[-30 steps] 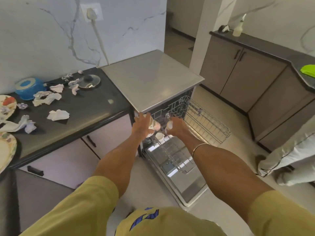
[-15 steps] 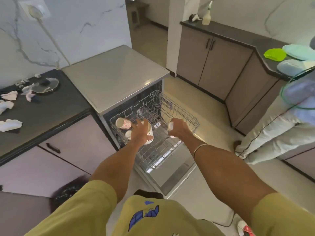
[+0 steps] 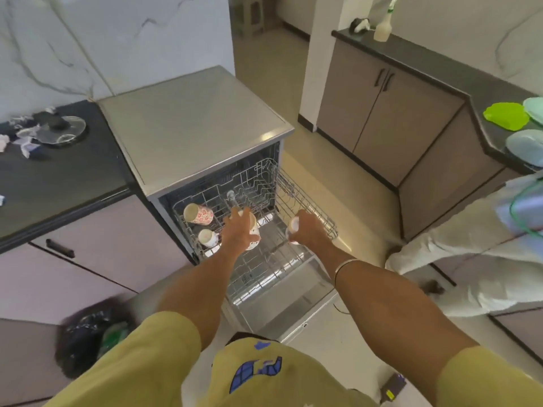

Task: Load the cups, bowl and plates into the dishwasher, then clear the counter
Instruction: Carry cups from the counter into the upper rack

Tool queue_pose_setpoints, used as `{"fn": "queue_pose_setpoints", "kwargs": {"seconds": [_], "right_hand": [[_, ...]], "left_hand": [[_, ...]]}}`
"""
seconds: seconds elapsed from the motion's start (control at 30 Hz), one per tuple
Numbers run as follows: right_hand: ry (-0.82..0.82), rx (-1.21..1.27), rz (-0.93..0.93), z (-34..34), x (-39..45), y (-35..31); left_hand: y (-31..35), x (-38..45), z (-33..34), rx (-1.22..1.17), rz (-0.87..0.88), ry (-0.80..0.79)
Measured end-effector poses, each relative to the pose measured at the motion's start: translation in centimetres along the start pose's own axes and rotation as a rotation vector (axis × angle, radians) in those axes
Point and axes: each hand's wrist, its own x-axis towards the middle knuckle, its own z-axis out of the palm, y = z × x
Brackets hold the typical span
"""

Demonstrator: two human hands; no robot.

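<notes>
Both arms stretch forward over the pulled-out upper rack [image 3: 308, 207]. The left hand [image 3: 239, 233] grips a patterned cup [image 3: 254, 230] above the wires; the right hand [image 3: 308, 230] holds a pale cup [image 3: 293, 226]. Beyond, two cups [image 3: 198, 214] lie at the rack's left.

1. Upper rack [image 3: 305, 207] pulled out over open door [image 3: 293, 298]; access from above unobstructed.
2. Rack L side taken: two cups [image 3: 199, 214] [image 3: 208, 237] lying among tines.
3. Rack centre/R: bare wire, tine rows toward back.
4. Both hands [image 3: 239, 233] [image 3: 308, 230], each w/ cup, occupy rack front.
5. R of door: another person's legs [image 3: 458, 259] narrow floor passage.
</notes>
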Motion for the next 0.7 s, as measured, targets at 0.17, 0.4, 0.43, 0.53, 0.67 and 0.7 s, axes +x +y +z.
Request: {"fn": "queue_pose_setpoints", "kwargs": {"seconds": [0.17,0.4,0.43,0.53,0.67,0.7], "right_hand": [[-0.092,-0.075,-0.047,-0.2,3.6,-0.6],[-0.238,-0.118,-0.163,0.6,7.9,-2.6],[-0.257,-0.129,-0.179,0.9,8.6,-3.0],[-0.335,-0.147,-0.225,1.9,10.5,-3.5],[-0.451,-0.153,-0.286,3.8,12.9,-3.5],[-0.471,-0.153,-0.296,4.6,13.4,-3.6]], "left_hand": [[-1.2,1.0,0.8,-0.080,-0.109,0.013],[-3.0,1.0,1.4,-0.159,-0.304,0.066],[-3.2,1.0,1.5,-0.180,-0.337,0.075],[-3.6,1.0,2.6,-0.202,-0.436,0.109],[-3.1,1.4,2.9,-0.271,-0.554,0.162],[-3.0,1.6,2.9,-0.292,-0.591,0.182]]}}
